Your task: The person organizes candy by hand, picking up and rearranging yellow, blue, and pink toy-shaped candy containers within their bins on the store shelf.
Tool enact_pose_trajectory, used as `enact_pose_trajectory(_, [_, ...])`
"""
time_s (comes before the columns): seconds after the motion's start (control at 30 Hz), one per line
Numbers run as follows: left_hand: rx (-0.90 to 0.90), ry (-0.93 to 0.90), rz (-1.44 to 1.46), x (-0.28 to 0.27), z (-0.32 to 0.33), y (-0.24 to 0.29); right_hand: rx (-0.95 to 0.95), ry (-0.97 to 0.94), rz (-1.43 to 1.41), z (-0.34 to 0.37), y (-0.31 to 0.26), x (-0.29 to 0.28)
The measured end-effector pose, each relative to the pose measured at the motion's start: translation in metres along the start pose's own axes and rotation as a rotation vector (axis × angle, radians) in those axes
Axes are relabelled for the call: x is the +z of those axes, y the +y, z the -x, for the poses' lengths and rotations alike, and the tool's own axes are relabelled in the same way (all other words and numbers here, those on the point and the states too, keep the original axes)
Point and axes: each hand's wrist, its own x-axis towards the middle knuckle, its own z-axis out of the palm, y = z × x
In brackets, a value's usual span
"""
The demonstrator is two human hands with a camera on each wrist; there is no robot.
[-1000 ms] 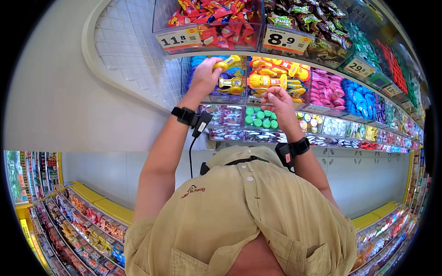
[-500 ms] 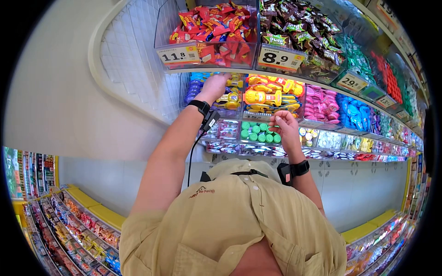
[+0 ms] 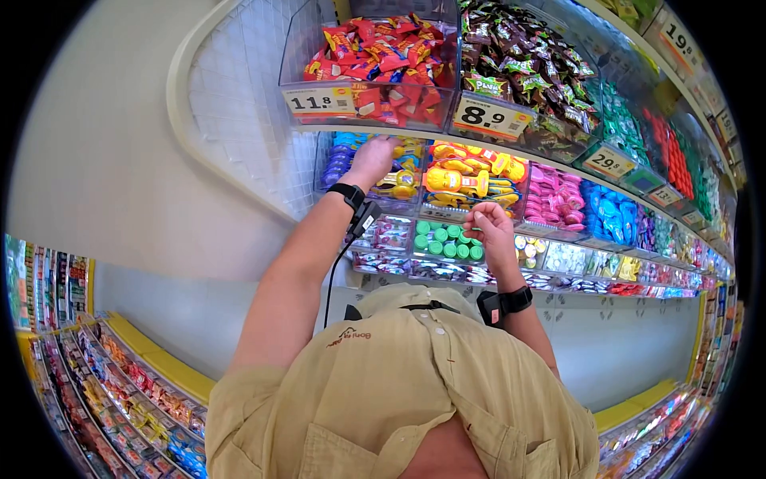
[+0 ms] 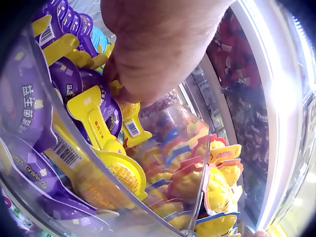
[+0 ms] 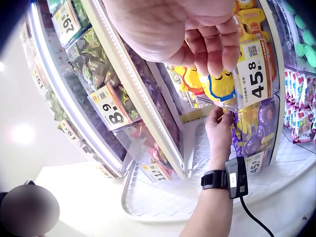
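My left hand (image 3: 373,160) reaches into the clear bin of purple, blue and yellow packs, its fingertips partly hidden below the upper shelf. In the left wrist view the hand (image 4: 153,44) is over yellow handles beside purple packs (image 4: 64,76); whether it grips one cannot be told. A yellow pack (image 4: 116,168) lies near the bin's clear wall. My right hand (image 3: 495,235), fingers loosely curled and holding nothing, hovers in front of the bin of yellow character packs (image 3: 459,182). The right wrist view shows that hand (image 5: 182,29) beside the 45.8 price tag (image 5: 256,74).
Above are bins of red sweets (image 3: 383,56) and dark-wrapped sweets (image 3: 523,64), fronted by a shelf edge (image 3: 399,132). Pink packs (image 3: 554,199) and blue packs (image 3: 610,215) lie to the right. Green-lidded tubs (image 3: 447,241) are below. A white counter (image 3: 104,160) extends left.
My left hand has gone from above the bin, where it held a yellow pack, to further back inside it; that pack no longer shows in the hand. My right hand stays loosely curled by the front.
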Motion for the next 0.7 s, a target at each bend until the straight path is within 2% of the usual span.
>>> enact_pose_trajectory(0.07, [-0.004,0.020,0.004,0.001,0.000,-0.001,0.005,-0.003,0.011,0.000,-0.001,0.001])
enact_pose_trajectory(0.17, [-0.213,-0.017,0.047,-0.023,-0.003,0.020,0.011,-0.005,0.040,0.001,-0.002,-0.001])
enact_pose_trajectory(0.27, [-0.283,0.106,0.344,-0.006,-0.013,-0.012,0.005,0.005,0.030,0.001,0.000,-0.005])
enact_pose_trajectory(0.3, [-0.414,0.041,0.454,-0.016,-0.012,-0.007,0.003,-0.002,0.025,0.001,0.000,-0.006])
enact_pose_trajectory(0.4, [-0.611,0.001,0.791,-0.030,-0.009,-0.004,0.011,-0.008,0.026,0.000,0.001,-0.004])
enact_pose_trajectory(0.43, [-0.636,-0.032,0.792,-0.039,-0.008,0.001,0.015,-0.016,0.023,-0.001,0.002,-0.004])
enact_pose_trajectory(0.57, [-0.659,0.000,1.152,-0.044,-0.005,-0.004,0.029,-0.015,0.020,-0.004,0.006,-0.001])
enact_pose_trajectory(0.7, [-0.620,-0.018,1.231,-0.050,-0.002,-0.003,0.024,-0.018,0.008,-0.006,0.005,0.000])
